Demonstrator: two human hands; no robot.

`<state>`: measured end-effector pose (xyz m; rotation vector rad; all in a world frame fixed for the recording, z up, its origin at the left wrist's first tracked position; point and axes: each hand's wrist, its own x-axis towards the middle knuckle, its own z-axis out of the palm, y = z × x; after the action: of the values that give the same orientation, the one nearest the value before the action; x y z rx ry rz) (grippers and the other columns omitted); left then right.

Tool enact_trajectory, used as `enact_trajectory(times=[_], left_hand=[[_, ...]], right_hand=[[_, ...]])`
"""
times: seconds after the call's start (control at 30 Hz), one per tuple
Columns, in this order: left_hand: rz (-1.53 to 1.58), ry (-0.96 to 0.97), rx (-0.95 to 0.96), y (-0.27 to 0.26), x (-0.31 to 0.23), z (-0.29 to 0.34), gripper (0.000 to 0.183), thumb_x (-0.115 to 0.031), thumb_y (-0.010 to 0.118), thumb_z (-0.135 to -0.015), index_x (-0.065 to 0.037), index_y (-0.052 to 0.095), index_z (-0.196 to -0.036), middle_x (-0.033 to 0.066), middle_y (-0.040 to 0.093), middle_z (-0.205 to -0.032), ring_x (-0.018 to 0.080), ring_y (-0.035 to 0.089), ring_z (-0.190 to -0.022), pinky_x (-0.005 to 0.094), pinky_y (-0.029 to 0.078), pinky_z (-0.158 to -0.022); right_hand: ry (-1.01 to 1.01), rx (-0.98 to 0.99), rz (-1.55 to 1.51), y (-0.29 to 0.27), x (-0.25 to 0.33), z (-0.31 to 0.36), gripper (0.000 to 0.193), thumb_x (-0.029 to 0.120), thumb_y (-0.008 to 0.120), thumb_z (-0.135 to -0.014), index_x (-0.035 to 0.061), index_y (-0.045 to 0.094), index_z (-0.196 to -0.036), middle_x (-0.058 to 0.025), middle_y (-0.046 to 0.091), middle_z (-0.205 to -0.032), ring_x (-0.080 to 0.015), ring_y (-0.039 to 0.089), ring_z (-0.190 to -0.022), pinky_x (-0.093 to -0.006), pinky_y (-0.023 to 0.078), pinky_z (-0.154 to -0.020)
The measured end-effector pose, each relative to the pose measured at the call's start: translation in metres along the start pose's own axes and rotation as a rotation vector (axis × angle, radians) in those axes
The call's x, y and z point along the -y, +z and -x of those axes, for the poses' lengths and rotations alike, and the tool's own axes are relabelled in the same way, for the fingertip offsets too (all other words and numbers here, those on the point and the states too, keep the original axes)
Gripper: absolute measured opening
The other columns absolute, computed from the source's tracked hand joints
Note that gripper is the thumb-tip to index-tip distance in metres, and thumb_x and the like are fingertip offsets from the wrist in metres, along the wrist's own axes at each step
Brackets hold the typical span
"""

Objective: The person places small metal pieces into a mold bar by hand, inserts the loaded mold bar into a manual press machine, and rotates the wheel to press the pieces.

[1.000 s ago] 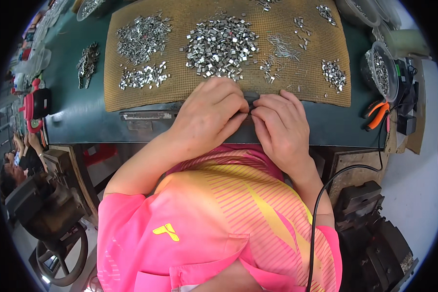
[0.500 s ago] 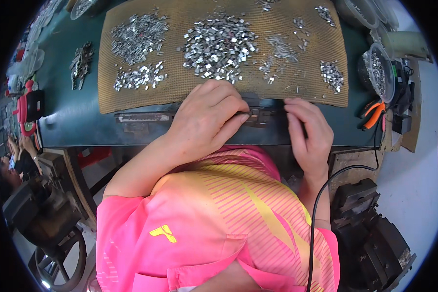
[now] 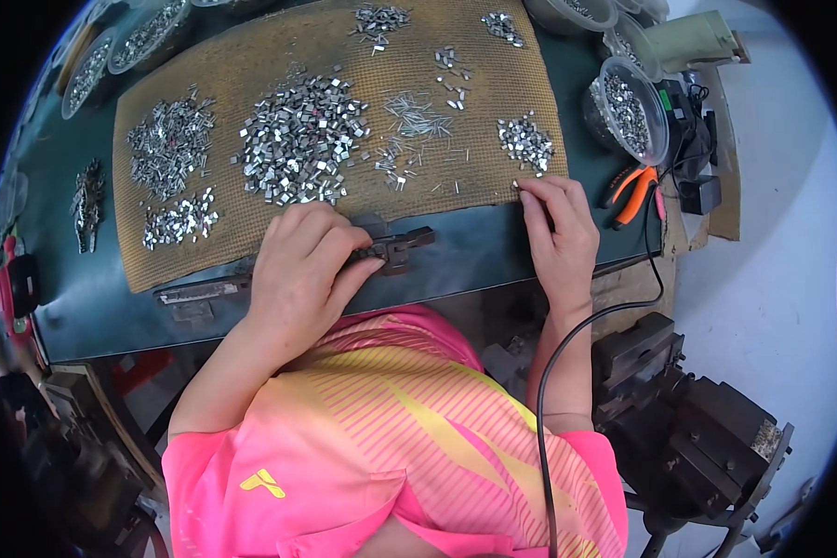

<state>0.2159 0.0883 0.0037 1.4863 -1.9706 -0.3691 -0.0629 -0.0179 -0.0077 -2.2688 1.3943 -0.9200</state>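
Observation:
My left hand [image 3: 309, 274] is closed at the near edge of the mat, thumb and forefinger pinching a dark metal fixture [image 3: 405, 249] with a block at its right end. Its palm and fingers cover part of that fixture. To the right, my right hand [image 3: 564, 237] has its thumb and forefinger together at the mat's near right corner, at a small shiny metal piece [image 3: 516, 184]. Just beyond its fingers lies a small pile of silvery pieces [image 3: 525, 143]. A large heap of metal blocks [image 3: 302, 139] spreads on the brown textured mat [image 3: 242, 70] beyond my left hand.
Thin metal pins [image 3: 417, 113] and other small heaps lie on the mat. Orange-handled pliers [image 3: 634, 193] and a clear tub of metal parts [image 3: 628, 107] stand at the right. A black cable [image 3: 581, 327] hangs across my right forearm. A red-and-black tool [image 3: 17, 284] is at far left.
The view has swung, so the bench appears tilted and shifted left. My right hand has moved away from the fixture to the mat's right corner. My left hand stays on the fixture.

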Motion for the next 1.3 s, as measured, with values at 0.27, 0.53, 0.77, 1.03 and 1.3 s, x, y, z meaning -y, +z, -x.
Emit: enact_trajectory(times=[0.27, 0.53, 0.77, 1.03, 1.3], left_hand=[[-0.001, -0.006, 0.0, 0.002, -0.001, -0.001, 0.026, -0.014, 0.082, -0.08, -0.007, 0.067, -0.101, 0.0083, 0.063, -0.099, 0.0312, 0.06, -0.1, 0.043, 0.047, -0.084], [-0.008, 0.0, -0.005, 0.002, -0.001, 0.001, 0.028, -0.015, 0.082, -0.08, -0.008, 0.068, -0.102, 0.0082, 0.063, -0.099, 0.0312, 0.06, -0.1, 0.0433, 0.047, -0.084], [-0.01, -0.006, -0.006, 0.002, -0.002, 0.0, 0.027, -0.013, 0.083, -0.078, -0.007, 0.068, -0.101, 0.009, 0.063, -0.099, 0.0319, 0.061, -0.101, 0.0437, 0.048, -0.085], [-0.02, 0.002, -0.016, 0.003, -0.002, 0.0, 0.027, -0.014, 0.082, -0.079, -0.007, 0.069, -0.101, 0.0082, 0.063, -0.098, 0.0313, 0.061, -0.1, 0.0432, 0.047, -0.084], [0.041, -0.028, 0.0, -0.003, -0.001, 0.001, 0.022, -0.013, 0.079, -0.083, -0.006, 0.069, -0.101, 0.0093, 0.064, -0.097, 0.0316, 0.061, -0.097, 0.0432, 0.048, -0.084]], right_hand=[[0.024, 0.021, 0.043, -0.001, 0.001, -0.01, 0.009, 0.007, 0.073, -0.091, 0.0081, 0.072, -0.099, -0.0068, 0.067, -0.096, -0.0279, 0.07, -0.08, -0.0378, 0.055, -0.068], [-0.001, 0.031, 0.098, 0.002, 0.002, -0.01, 0.01, 0.002, 0.074, -0.091, 0.0043, 0.071, -0.1, -0.0063, 0.067, -0.094, -0.0189, 0.067, -0.074, -0.0307, 0.053, -0.067], [-0.041, 0.038, 0.192, 0.0, 0.004, -0.012, 0.009, 0.009, 0.075, -0.088, 0.0101, 0.07, -0.096, -0.0047, 0.067, -0.094, -0.0276, 0.07, -0.078, -0.0381, 0.055, -0.065], [-0.017, 0.036, 0.183, 0.003, 0.006, -0.013, 0.008, 0.01, 0.074, -0.088, 0.0099, 0.069, -0.093, -0.0047, 0.066, -0.092, -0.0283, 0.068, -0.075, -0.0392, 0.054, -0.063], [-0.076, 0.072, 0.14, 0.005, 0.005, -0.013, 0.012, 0.006, 0.073, -0.088, 0.0085, 0.065, -0.097, -0.0092, 0.064, -0.093, -0.0318, 0.068, -0.075, -0.0416, 0.054, -0.064]])
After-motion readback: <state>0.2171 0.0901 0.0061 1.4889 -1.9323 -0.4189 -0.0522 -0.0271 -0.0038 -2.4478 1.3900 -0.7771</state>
